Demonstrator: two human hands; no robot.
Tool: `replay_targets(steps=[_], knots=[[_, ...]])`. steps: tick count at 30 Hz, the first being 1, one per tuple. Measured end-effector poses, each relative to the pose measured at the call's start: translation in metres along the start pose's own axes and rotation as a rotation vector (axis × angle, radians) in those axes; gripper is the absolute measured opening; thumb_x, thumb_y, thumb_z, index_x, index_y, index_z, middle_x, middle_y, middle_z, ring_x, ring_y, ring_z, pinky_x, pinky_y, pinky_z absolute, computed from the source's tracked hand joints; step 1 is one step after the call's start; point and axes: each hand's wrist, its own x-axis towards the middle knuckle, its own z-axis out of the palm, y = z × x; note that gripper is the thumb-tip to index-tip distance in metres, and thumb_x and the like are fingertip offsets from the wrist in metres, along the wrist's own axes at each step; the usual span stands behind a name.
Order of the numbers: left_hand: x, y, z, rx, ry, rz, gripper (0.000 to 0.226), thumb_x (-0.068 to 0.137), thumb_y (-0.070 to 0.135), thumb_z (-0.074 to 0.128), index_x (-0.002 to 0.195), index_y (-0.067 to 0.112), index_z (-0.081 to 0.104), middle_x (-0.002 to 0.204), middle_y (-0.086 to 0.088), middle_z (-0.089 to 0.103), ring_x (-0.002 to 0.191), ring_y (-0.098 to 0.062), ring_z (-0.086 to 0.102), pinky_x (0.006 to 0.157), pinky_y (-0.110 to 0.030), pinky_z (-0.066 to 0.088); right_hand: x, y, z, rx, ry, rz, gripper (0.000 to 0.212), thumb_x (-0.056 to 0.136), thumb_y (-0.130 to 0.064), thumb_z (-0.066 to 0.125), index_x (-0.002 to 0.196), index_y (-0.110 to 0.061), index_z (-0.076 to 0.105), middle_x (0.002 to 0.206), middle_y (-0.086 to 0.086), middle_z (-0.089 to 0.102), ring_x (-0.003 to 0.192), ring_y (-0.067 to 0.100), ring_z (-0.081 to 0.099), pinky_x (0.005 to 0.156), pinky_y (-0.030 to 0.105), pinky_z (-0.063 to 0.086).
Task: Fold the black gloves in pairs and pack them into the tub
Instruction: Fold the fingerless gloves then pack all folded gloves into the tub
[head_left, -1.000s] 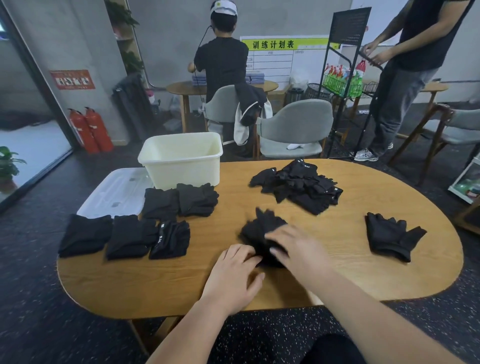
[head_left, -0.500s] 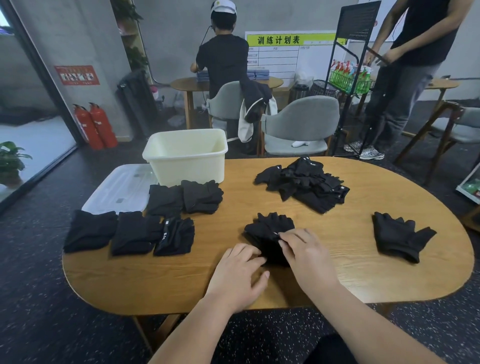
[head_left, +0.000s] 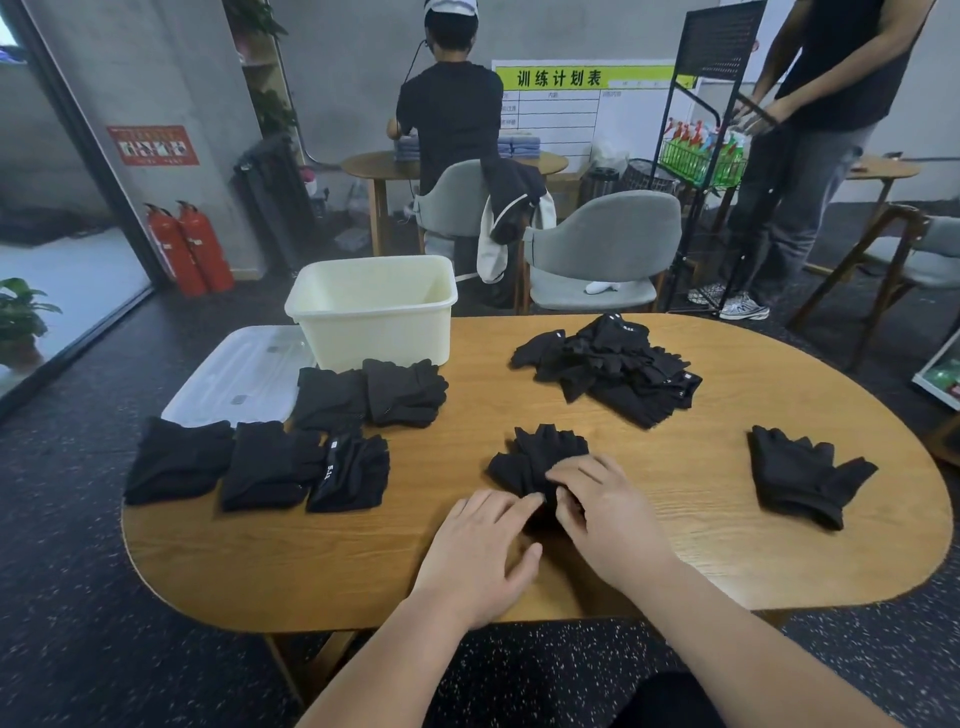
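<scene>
- While the left hand (head_left: 483, 551) lies low on the table (head_left: 675, 561) with nearly straight fingers, its tips touching the near left edge of the glove pair (head_left: 540, 454), the right hand (head_left: 608, 514) has curled its fingers and now pinches the near end of that pair; a second ago it lay flatter across the cloth.
- More of the glove pair shows than before; its finger ends fan away from the person; it rests on the wood at mid-table, just ahead of both hands.
- Five folded pairs (head_left: 270, 465) sit as before on the left side; the cream tub (head_left: 374, 317) stands behind them at the far edge, a clear lid (head_left: 244, 374) just beside it.
- A loose pile (head_left: 613, 369) of gloves lies unmoved beyond the hands; one spread pair (head_left: 805, 473) lies well apart to the right.
</scene>
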Motion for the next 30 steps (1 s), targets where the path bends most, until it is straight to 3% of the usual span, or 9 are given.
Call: replay_targets(steps=[3, 6, 11, 15, 20, 23, 26, 30], knots=[[0.001, -0.001, 0.002, -0.002, 0.004, 0.003, 0.056, 0.105, 0.057, 0.034, 0.152, 0.032, 0.051, 0.142, 0.014, 0.047, 0.135, -0.007, 0.038, 0.117, -0.032, 0.034, 0.017, 0.002, 0.003, -0.070, -0.295, 0.107, 0.049, 0.110, -0.043, 0.041, 0.156, -0.027, 0.046, 0.164, -0.013, 0.036, 0.155, 0.012, 0.024, 0.125, 0.033, 0.028], [0.001, -0.001, 0.003, 0.002, -0.002, 0.017, 0.054, 0.104, 0.057, 0.036, 0.148, 0.032, 0.057, 0.141, 0.013, 0.047, 0.136, -0.009, 0.038, 0.115, -0.033, 0.035, 0.030, 0.006, 0.008, -0.135, -0.569, 0.191, 0.060, 0.110, -0.056, 0.023, 0.164, -0.031, 0.027, 0.173, -0.012, 0.016, 0.160, 0.013, 0.009, 0.128, 0.041, 0.022], [0.003, -0.002, 0.003, -0.006, 0.007, 0.002, 0.053, 0.104, 0.056, 0.038, 0.142, 0.030, 0.063, 0.143, 0.011, 0.049, 0.137, -0.011, 0.038, 0.116, -0.035, 0.036, 0.050, -0.008, 0.009, -0.193, -0.401, 0.223, 0.055, 0.111, -0.049, 0.032, 0.161, -0.028, 0.034, 0.170, -0.011, 0.026, 0.157, 0.017, 0.018, 0.124, 0.040, 0.030], [0.003, -0.003, 0.003, -0.006, 0.001, 0.008, 0.053, 0.104, 0.056, 0.038, 0.143, 0.029, 0.062, 0.142, 0.012, 0.049, 0.136, -0.011, 0.039, 0.115, -0.035, 0.036, 0.056, -0.005, 0.017, -0.219, -0.610, 0.211, 0.055, 0.112, -0.044, 0.034, 0.163, -0.025, 0.029, 0.174, -0.005, 0.016, 0.161, 0.022, 0.010, 0.128, 0.044, 0.021], [0.002, -0.004, 0.001, -0.084, 0.017, -0.032, 0.053, 0.104, 0.052, 0.037, 0.147, 0.026, 0.052, 0.144, 0.012, 0.052, 0.136, -0.008, 0.041, 0.118, -0.033, 0.036, 0.072, -0.011, 0.015, -0.264, -0.378, 0.189, 0.050, 0.111, -0.039, 0.036, 0.158, -0.023, 0.041, 0.166, -0.006, 0.035, 0.156, 0.020, 0.024, 0.125, 0.040, 0.028], [0.002, -0.004, -0.001, -0.160, 0.068, -0.085, 0.039, 0.103, 0.045, 0.039, 0.135, 0.026, 0.051, 0.136, 0.013, 0.049, 0.123, -0.004, 0.047, 0.110, -0.029, 0.041, 0.071, -0.013, 0.030, -0.243, -0.465, 0.176, 0.057, 0.111, -0.045, 0.029, 0.164, -0.022, 0.026, 0.173, -0.003, 0.018, 0.160, 0.021, 0.011, 0.128, 0.041, 0.021], [0.001, -0.006, -0.001, -0.185, 0.115, -0.120, 0.030, 0.104, 0.041, 0.038, 0.128, 0.027, 0.050, 0.130, 0.014, 0.047, 0.114, -0.003, 0.048, 0.103, -0.027, 0.044, 0.060, -0.008, 0.047, -0.237, -0.562, 0.236, 0.066, 0.108, -0.058, 0.015, 0.167, -0.032, 0.001, 0.175, -0.007, -0.010, 0.161, 0.020, -0.012, 0.131, 0.044, 0.001], [0.003, -0.009, 0.000, -0.184, 0.158, -0.145, 0.031, 0.105, 0.042, 0.036, 0.129, 0.029, 0.049, 0.130, 0.015, 0.045, 0.112, -0.001, 0.046, 0.101, -0.025, 0.043, 0.064, 0.002, 0.054, -0.253, -0.579, 0.253, 0.070, 0.105, -0.065, 0.009, 0.165, -0.037, -0.011, 0.172, -0.010, -0.021, 0.159, 0.019, -0.021, 0.130, 0.047, -0.005]])
